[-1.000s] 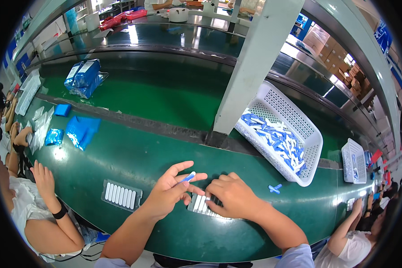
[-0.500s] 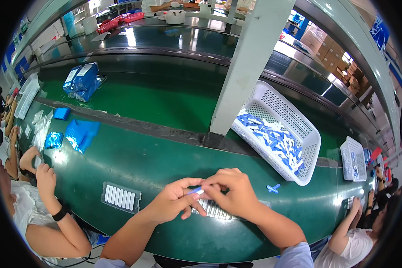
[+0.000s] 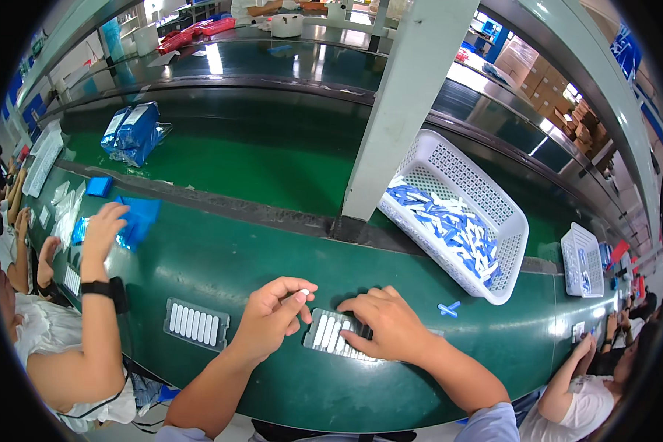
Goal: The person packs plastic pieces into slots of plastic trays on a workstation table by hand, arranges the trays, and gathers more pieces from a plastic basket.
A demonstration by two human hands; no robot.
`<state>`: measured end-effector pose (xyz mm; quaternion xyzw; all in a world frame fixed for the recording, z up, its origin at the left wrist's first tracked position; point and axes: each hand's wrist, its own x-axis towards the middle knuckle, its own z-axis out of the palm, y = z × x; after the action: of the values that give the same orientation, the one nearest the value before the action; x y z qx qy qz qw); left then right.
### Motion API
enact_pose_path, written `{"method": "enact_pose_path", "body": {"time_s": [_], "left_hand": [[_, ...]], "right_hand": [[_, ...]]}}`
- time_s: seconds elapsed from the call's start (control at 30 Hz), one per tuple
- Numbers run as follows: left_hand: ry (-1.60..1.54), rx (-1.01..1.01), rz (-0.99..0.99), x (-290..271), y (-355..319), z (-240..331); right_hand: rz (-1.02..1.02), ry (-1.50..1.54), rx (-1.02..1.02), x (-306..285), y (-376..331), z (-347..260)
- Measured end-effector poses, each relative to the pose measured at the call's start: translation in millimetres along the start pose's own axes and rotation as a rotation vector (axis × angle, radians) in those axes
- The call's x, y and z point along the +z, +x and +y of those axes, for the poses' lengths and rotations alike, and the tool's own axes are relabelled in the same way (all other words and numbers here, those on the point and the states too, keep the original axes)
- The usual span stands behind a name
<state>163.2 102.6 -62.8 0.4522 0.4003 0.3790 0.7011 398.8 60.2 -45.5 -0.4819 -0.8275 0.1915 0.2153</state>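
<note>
My left hand (image 3: 274,317) is raised over the table, thumb and forefinger pinched on a small white piece (image 3: 304,292); most of it is hidden by the fingers. To its right, a clear plastic tray (image 3: 309,343) holds a row of slim white sticks (image 3: 327,329). My right hand (image 3: 379,322) rests over that tray's right part, thumb and forefinger apart, the thumb tip touching the sticks. It covers several of them. Left of my left forearm lies a second clear tray (image 3: 225,324), filled with a row of white sticks (image 3: 195,324).
A white perforated basket (image 3: 510,283) of blue and white sticks (image 3: 449,228) stands beyond a pale post (image 3: 390,125). Two crossed blue sticks (image 3: 449,309) lie nearer. Blue packs (image 3: 134,132) sit far left. A co-worker's hand (image 3: 104,230) reaches over blue film (image 3: 141,219).
My hands have parted: the left moved left with a small white piece, the right lowered onto the tray. The blue-and-white stick they held together no longer shows. The left co-worker's arm reached forward.
</note>
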Motion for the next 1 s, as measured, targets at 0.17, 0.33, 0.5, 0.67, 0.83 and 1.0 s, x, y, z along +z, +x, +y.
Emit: {"method": "enact_pose_path", "body": {"time_s": [0.17,0.33,0.5,0.67,0.83,1.0], "left_hand": [[0.115,0.139,0.012,4.0,-2.1,-2.0],[0.656,0.685,-0.013,14.7,-12.4,-10.7],[0.83,1.169,0.039,7.8,0.4,-17.6],[0.856,0.869,0.073,15.1,-7.3,-2.5],[0.96,0.694,-0.05,5.2,-8.5,6.4],[1.138,0.711,-0.347,3.6,-7.8,0.9]], "right_hand": [[0.116,0.087,0.069,-1.0,-4.8,-0.1],[0.067,0.813,0.382,-3.6,-10.5,-21.7],[-0.071,1.061,0.42,-0.1,-15.1,-12.6],[0.096,1.09,0.448,-3.0,-20.7,-3.5],[0.095,1.071,0.487,-10.7,-24.4,-5.3],[0.157,0.806,0.447,-21.6,-27.7,-8.1]]}}
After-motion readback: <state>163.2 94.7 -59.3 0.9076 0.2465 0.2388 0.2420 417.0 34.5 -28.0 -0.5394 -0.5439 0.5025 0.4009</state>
